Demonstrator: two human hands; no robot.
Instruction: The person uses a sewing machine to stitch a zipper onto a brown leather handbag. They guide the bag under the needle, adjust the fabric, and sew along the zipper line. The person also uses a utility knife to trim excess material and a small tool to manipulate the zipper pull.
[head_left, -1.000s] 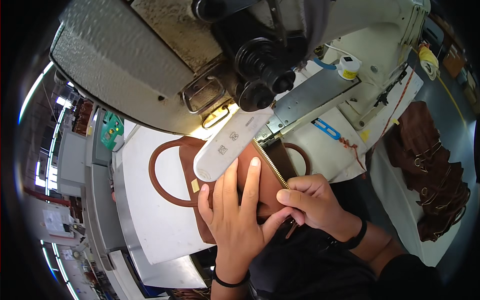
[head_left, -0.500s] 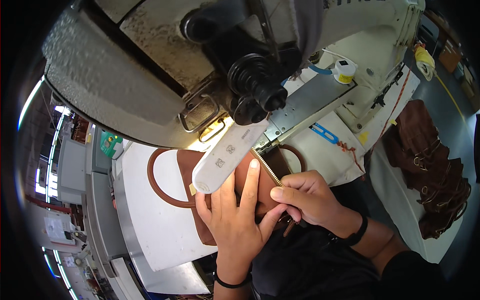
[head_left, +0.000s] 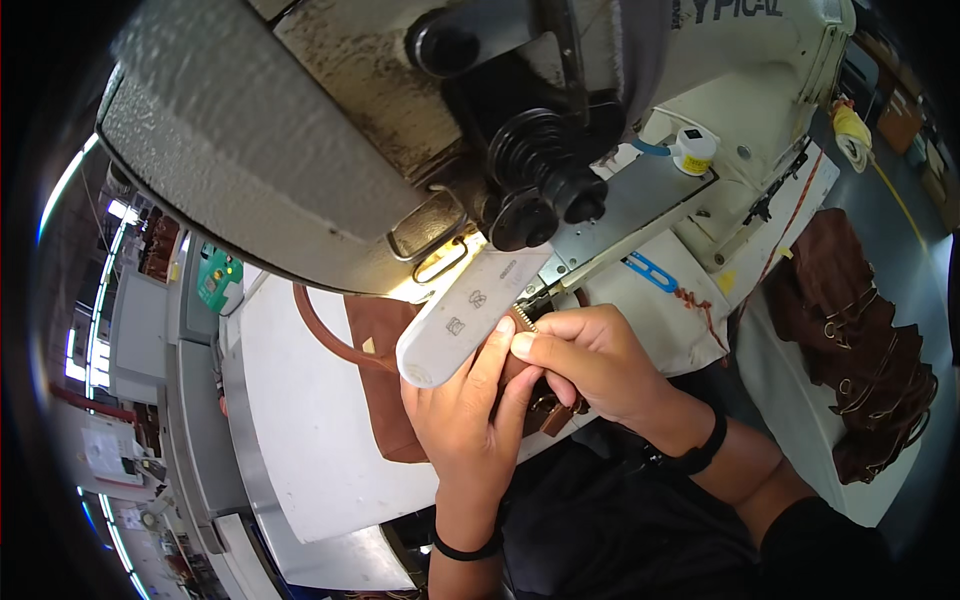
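A brown leather bag (head_left: 385,415) lies under the sewing machine's presser area. My left hand (head_left: 465,405) rests on it with fingers stretched out, their tips partly hidden by a pale finger guard plate (head_left: 455,335). My right hand (head_left: 595,360) pinches the edge of a zipper (head_left: 523,318) with metal teeth, close to the needle area, between thumb and forefinger. The left thumb reaches to the right fingertips. One rounded bag handle (head_left: 325,335) curves out on the left. A dark brown leather tab (head_left: 556,418) hangs below the right fingers. The needle itself is hidden.
The sewing machine head (head_left: 260,170) looms above, with a lit lamp (head_left: 445,262) beside the guard. A blue plastic tool (head_left: 650,271) lies on the white table (head_left: 300,450). Several brown leather pieces with metal rings (head_left: 850,340) are heaped at right. A green box (head_left: 218,280) stands far left.
My right hand has moved up and left toward the needle area, and less of the zipper shows. The bag has shifted inward under the guard. The view has tilted slightly.
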